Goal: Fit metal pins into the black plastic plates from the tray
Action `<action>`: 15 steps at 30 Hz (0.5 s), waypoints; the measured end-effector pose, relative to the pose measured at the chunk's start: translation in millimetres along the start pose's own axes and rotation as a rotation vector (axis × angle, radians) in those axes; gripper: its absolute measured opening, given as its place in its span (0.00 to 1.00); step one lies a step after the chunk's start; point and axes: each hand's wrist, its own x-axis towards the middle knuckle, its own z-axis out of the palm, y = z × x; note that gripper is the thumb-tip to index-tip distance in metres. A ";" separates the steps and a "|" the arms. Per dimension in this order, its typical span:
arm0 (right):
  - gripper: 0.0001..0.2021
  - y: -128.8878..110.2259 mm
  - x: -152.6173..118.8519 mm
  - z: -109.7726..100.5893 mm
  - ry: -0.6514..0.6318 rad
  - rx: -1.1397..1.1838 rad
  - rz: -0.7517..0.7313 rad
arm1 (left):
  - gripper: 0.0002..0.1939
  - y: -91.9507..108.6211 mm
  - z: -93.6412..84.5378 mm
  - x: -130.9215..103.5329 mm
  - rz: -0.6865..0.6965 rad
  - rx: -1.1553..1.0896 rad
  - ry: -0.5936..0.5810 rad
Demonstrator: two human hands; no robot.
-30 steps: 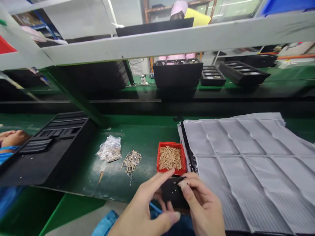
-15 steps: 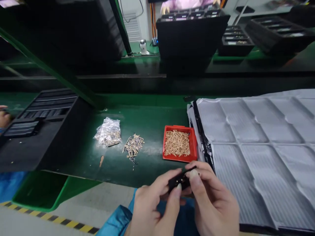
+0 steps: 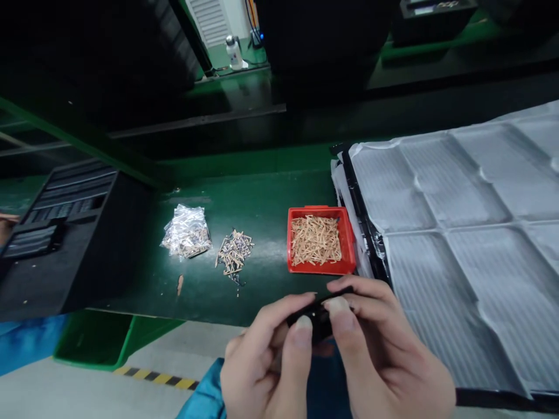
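Between my two hands, close to the bench's front edge, is a small black plastic part [image 3: 321, 320] with tiny shiny spots on it. My left hand [image 3: 275, 349] pinches its left end, thumb on top. My right hand [image 3: 384, 349] grips the right end, its thumb pressing on the part's surface; whether a small piece sits under that thumb is hidden. Just beyond the hands stands a red tray [image 3: 321, 269] filled with thin tan-coloured metal pieces [image 3: 315, 240]. Left of it lies a loose pile of small metal pieces [image 3: 234, 251].
Clear plastic bags of small pieces [image 3: 187, 231] lie on the green bench [image 3: 257, 192]. Stacked trays under white padded sheeting [image 3: 471, 279] fill the right side. A black box [image 3: 56, 233] stands left, above a green bin [image 3: 94, 340]. Another person's hand [image 3: 6, 227] shows at far left.
The view has tilted downward, so the bench and its things sit higher or shifted in the picture. Both hands keep hold of the black part, which has turned slightly.
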 end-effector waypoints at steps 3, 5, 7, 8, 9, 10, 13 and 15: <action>0.06 -3.5 -4.1 5.7 0.066 -0.030 -0.003 | 0.09 -0.2 3.8 1.9 0.018 -0.012 0.032; 0.05 -5.1 -5.6 7.9 0.069 -0.054 -0.033 | 0.09 0.2 5.1 3.3 0.043 0.022 0.033; 0.05 -6.0 -5.1 8.1 0.057 -0.093 -0.081 | 0.10 1.1 5.2 4.7 0.066 0.093 0.042; 0.06 -6.3 -4.2 7.4 0.052 -0.118 -0.110 | 0.10 1.5 4.8 5.4 0.071 0.129 0.051; 0.06 -6.6 -3.0 6.3 0.042 -0.145 -0.145 | 0.10 1.8 4.1 6.2 0.076 0.159 0.058; 0.06 -6.7 -1.6 4.8 0.028 -0.172 -0.181 | 0.11 1.7 3.1 7.1 0.084 0.184 0.063; 0.06 -5.6 0.9 -1.0 -0.023 -0.207 -0.261 | 0.11 0.3 -0.8 10.2 0.134 0.252 0.064; 0.08 -3.1 0.5 -4.6 -0.064 -0.196 -0.288 | 0.11 -0.7 -2.6 11.3 0.159 0.283 0.076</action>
